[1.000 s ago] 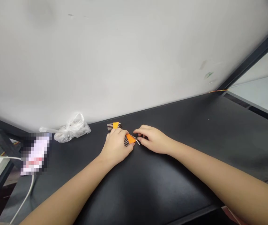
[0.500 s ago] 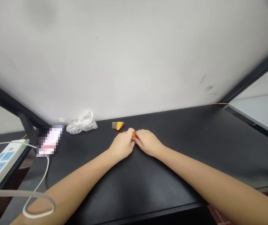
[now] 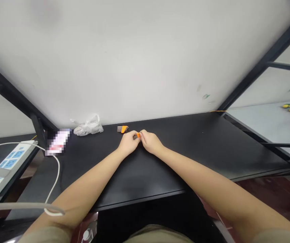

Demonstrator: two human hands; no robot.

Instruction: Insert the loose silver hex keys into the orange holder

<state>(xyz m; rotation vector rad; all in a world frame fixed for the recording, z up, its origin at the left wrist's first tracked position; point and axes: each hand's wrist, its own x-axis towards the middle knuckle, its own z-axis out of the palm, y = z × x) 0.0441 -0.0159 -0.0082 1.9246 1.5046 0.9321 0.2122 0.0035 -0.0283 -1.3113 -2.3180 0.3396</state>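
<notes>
Both my hands meet over the black table, their fingers closed around a small hex key set (image 3: 138, 135) with an orange holder. My left hand (image 3: 129, 144) grips it from the left, where several dark key shafts show beside the fingers. From the other side, my right hand (image 3: 151, 141) pinches the orange holder. Fingers hide the rest of the set. Just beyond my left hand, a second hex key set (image 3: 124, 129) in an orange holder lies on the table near the wall.
A clear plastic bag (image 3: 89, 127) with white contents lies by the wall, left of the sets. Further left are a blurred-out item (image 3: 58, 141) and a white power strip (image 3: 15, 158); a white cable (image 3: 58, 168) loops near my left forearm. Black frame posts (image 3: 259, 72) flank the table (image 3: 185, 135).
The view has shifted, showing more of the table's front edge. In my hands, the held set's dark shafts now show, where mostly orange was visible before. The other set stays lying by the wall.
</notes>
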